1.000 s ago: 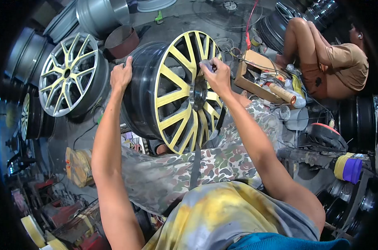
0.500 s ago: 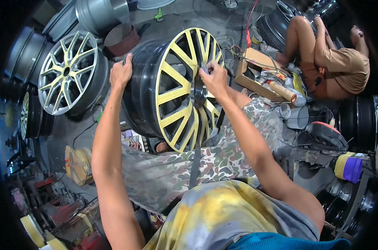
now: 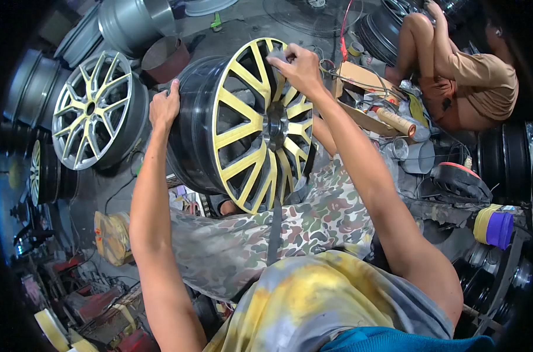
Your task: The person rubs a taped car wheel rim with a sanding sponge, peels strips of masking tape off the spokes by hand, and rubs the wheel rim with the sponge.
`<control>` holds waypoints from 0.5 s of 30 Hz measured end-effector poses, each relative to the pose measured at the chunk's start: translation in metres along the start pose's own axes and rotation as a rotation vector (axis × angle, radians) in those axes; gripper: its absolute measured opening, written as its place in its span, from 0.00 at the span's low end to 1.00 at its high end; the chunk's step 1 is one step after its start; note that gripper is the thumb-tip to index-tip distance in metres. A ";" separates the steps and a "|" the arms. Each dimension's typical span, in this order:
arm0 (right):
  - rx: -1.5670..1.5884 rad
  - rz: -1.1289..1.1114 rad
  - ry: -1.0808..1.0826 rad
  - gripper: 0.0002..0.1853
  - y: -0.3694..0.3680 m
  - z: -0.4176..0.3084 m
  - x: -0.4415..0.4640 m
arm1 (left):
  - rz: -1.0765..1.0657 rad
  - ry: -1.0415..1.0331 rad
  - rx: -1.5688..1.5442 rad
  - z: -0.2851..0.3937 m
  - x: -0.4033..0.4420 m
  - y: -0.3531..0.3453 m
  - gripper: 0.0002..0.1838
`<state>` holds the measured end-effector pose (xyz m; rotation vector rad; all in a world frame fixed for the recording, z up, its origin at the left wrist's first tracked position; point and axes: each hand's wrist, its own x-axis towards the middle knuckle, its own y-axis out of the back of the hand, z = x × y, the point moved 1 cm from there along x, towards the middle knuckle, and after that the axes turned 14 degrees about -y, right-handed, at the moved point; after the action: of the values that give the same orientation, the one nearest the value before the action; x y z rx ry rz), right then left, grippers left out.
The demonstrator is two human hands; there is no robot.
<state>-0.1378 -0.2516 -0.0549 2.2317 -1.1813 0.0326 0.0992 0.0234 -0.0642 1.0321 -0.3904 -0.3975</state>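
Note:
A car wheel rim [image 3: 240, 138] with a black barrel and pale yellow spokes stands on edge above my legs, its face turned to the right. My left hand [image 3: 164, 105] is closed on the rim's back edge, thumb pointing up. My right hand [image 3: 300, 66] pinches a small grey pad [image 3: 277, 56] at the upper spokes, near the outer lip. What the pad is made of cannot be made out. Camouflage cloth [image 3: 302, 226] covers my legs just below the rim.
Another yellow-and-silver wheel [image 3: 91, 111] leans at left, near a brown tub [image 3: 165, 60]. At right, a cardboard box [image 3: 360, 114] of supplies lies close to a seated person [image 3: 472, 82]. A grey bucket [image 3: 418, 157] and a purple-and-yellow tape roll [image 3: 494, 227] are nearer me.
My right hand has moved up from beside the hub to the top spokes with the grey pad. My left hand keeps its hold, and the rim's place is almost unchanged.

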 end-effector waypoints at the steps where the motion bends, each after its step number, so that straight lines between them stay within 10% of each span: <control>1: 0.008 0.031 0.005 0.24 -0.003 -0.004 0.003 | -0.015 -0.002 0.000 0.002 0.000 0.002 0.44; 11: 0.002 0.084 -0.547 0.20 0.052 0.201 -0.182 | 0.060 -0.034 0.025 -0.014 0.000 0.004 0.43; 15: 0.280 -0.007 -0.805 0.18 0.052 0.162 -0.211 | 0.196 -0.231 0.146 -0.015 0.016 0.017 0.26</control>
<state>-0.3448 -0.2013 -0.2223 2.5782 -1.6456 -0.8174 0.1224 0.0348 -0.0538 1.0818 -0.7302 -0.3155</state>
